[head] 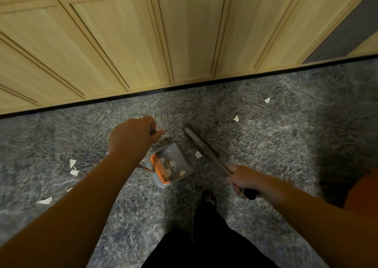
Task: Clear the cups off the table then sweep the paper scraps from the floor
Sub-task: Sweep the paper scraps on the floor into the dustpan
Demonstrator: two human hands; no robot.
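While our left hand (131,136) grips the dustpan (171,163) handle, our right hand (242,178) clasps the broom (202,147) beside a paper scrap (198,154) on the floor (266,145).

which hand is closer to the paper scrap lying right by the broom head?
Right. The right hand grips the broom just below-right of the scrap; the left hand holds the dustpan handle farther off to its left.

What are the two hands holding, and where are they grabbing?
The left hand grips the top of the dustpan's upright handle. The right hand grips the broom partway along its handle, near the dark grip.
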